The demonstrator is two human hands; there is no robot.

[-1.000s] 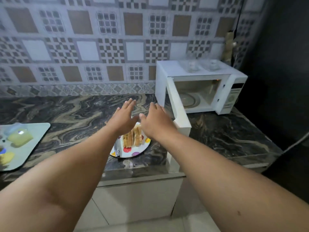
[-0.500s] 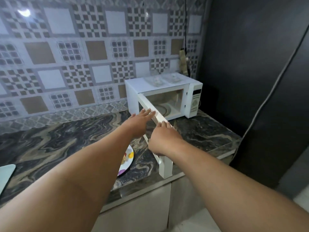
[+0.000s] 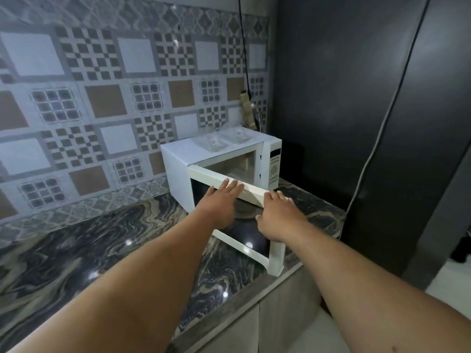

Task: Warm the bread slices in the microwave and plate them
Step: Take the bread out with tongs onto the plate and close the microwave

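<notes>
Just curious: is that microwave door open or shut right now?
Partly open. The door stands swung out from the microwave, its cavity showing behind, with both hands flat on it.

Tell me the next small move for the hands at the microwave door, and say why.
Probably push the door the rest of the way shut. Both the left hand and the right hand lie flat with straight fingers on its upper edge, and it stands partly open, with a gap to the microwave cavity. Whether the bread is inside cannot be seen.
</notes>
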